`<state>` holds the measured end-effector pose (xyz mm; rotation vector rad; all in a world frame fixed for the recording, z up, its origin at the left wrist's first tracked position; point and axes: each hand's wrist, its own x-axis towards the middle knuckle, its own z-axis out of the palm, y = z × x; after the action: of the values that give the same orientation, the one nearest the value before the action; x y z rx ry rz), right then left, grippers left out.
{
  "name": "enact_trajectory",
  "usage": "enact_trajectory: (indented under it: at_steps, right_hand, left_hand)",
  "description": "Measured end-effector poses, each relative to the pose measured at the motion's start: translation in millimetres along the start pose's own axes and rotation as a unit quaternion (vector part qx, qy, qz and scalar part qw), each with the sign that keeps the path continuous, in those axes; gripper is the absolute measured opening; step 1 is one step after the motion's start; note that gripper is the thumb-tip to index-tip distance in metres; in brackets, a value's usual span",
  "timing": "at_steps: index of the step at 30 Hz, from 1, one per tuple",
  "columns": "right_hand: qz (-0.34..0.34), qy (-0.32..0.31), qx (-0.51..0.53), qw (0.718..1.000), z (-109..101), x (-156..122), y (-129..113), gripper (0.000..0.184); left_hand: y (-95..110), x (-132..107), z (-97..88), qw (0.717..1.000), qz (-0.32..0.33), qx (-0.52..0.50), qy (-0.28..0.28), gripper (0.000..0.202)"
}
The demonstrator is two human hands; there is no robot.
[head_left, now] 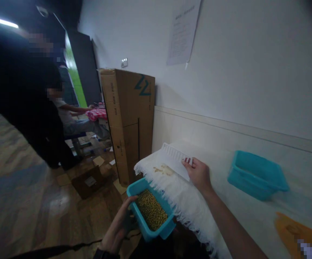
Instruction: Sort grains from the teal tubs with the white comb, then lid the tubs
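My left hand [120, 225] grips the left rim of a blue plastic bin [142, 227], thumb over the edge. Yellowish-green beans [152, 210] lie inside it, and the bin is held below the table's edge. In my right hand [199, 172] is a white ribbed plastic tray [176, 162], pinched at its right end and tilted over a white fringed cloth [183, 196]. Several loose beans [160, 169] rest on the cloth, just left of the tray and near the fringe above the bin.
A second blue bin [257, 176] stands on the white table at right, with an orange item [296, 230] nearer me. Beyond the table's left end rises a tall cardboard box [129, 126]. A person in dark clothes [29, 82] stands at left; another sits behind.
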<state>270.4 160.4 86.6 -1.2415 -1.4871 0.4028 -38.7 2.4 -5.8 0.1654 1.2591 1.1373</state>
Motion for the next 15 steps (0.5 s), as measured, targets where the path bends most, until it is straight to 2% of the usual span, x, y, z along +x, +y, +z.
enact_trajectory:
  at_steps: [3, 6, 13, 15]
  right_hand:
    - [-0.005, 0.032, -0.002, 0.999, -5, -7, 8, 0.046]
    - [0.024, 0.062, 0.028, 0.997, -3, -13, 15, 0.058]
    - [0.072, 0.072, 0.017, 0.995, 6, -19, 32, 0.079]
    - [0.071, 0.075, 0.013, 0.995, 6, -21, 31, 0.082]
  left_hand:
    - [-4, 0, -7.4, 1.0, 0.0, -0.006, 0.016, 0.057]
    - [-5, -1, -9.2, 0.999, 0.0, -0.022, 0.036, 0.055]
    - [-5, -4, -3.9, 0.998, -0.034, -0.043, 0.042, 0.048]
    - [-6, -6, -0.5, 0.998, -0.016, -0.051, 0.035, 0.047]
